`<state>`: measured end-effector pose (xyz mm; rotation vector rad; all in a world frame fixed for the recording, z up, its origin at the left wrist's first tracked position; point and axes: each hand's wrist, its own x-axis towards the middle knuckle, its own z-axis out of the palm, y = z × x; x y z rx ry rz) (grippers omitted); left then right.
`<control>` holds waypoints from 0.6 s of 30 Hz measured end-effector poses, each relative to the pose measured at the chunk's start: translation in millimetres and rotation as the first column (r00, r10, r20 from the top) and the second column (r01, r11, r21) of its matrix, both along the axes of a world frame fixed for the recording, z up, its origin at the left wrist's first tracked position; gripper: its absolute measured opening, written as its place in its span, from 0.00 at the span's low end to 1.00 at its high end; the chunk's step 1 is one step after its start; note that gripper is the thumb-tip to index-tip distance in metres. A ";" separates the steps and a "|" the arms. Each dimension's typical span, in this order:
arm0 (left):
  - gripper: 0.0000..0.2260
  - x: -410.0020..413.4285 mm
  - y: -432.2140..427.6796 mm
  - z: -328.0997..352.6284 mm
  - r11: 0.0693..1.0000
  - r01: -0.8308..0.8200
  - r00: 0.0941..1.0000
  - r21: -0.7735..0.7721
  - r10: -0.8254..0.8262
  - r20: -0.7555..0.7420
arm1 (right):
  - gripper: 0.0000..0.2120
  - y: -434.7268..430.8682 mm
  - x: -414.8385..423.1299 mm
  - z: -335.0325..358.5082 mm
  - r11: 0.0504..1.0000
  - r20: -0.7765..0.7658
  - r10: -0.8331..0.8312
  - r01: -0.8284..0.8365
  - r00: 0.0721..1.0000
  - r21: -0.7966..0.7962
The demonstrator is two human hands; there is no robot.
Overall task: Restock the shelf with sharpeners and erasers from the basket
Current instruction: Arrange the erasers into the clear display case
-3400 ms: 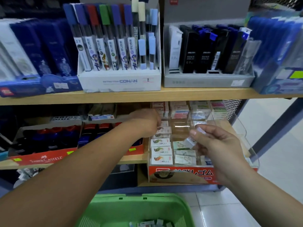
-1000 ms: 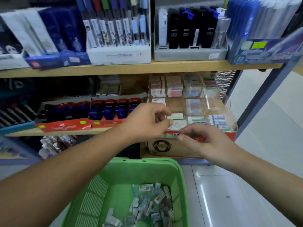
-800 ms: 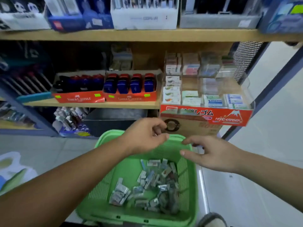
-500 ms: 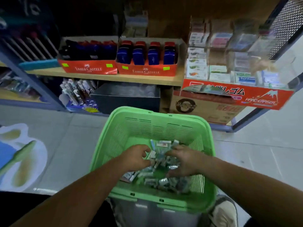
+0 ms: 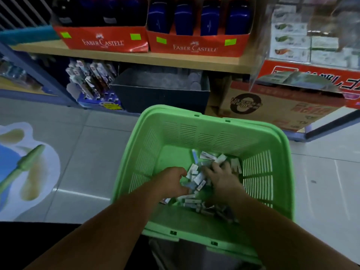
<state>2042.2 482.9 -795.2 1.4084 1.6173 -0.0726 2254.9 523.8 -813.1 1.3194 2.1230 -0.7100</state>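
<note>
shift from shelf [image 5: 136, 57] to basket [image 5: 196, 133] at six o'clock: left hand [image 5: 171, 181], right hand [image 5: 224, 179] curled among packs [image 5: 199, 177], hold unclear; fresh pickup.

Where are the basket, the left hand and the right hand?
basket [image 5: 204, 133], head view, far inner wall.
left hand [image 5: 171, 181], head view, back of the hand.
right hand [image 5: 224, 181], head view, back of the hand.

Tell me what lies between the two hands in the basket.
Head view: loose small packets fill the gap between the left hand and the right hand.
</note>
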 end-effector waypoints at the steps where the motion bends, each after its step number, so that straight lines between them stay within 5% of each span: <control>1: 0.31 2.7 2.4 -2.0 1.000 -0.007 1.000 0.003 0.007 0.006 | 0.49 3.0 2.1 -2.7 1.000 -0.021 0.007 -0.007 1.000 0.017; 6: 0.41 17.7 12.1 -20.3 0.996 0.071 0.997 0.051 -0.070 -0.018 | 0.29 15.0 12.7 -14.2 0.993 -0.162 -0.075 0.088 0.984 0.075; 9: 0.48 31.4 17.3 -34.7 0.991 0.118 0.991 0.064 -0.113 -0.078 | 0.20 23.9 15.7 -14.5 0.959 -0.260 -0.278 0.283 0.925 -0.017; 13: 0.42 52.9 27.3 -46.3 0.990 0.031 0.982 0.141 -0.004 -0.189 | 0.09 35.7 18.6 0.9 0.701 -0.404 -0.701 0.673 0.587 -0.238; 18: 0.34 64.6 28.5 -50.6 0.995 -0.055 0.992 0.088 0.065 -0.109 | 0.06 34.9 12.3 35.7 0.503 -0.438 -0.840 0.760 0.319 -0.411</control>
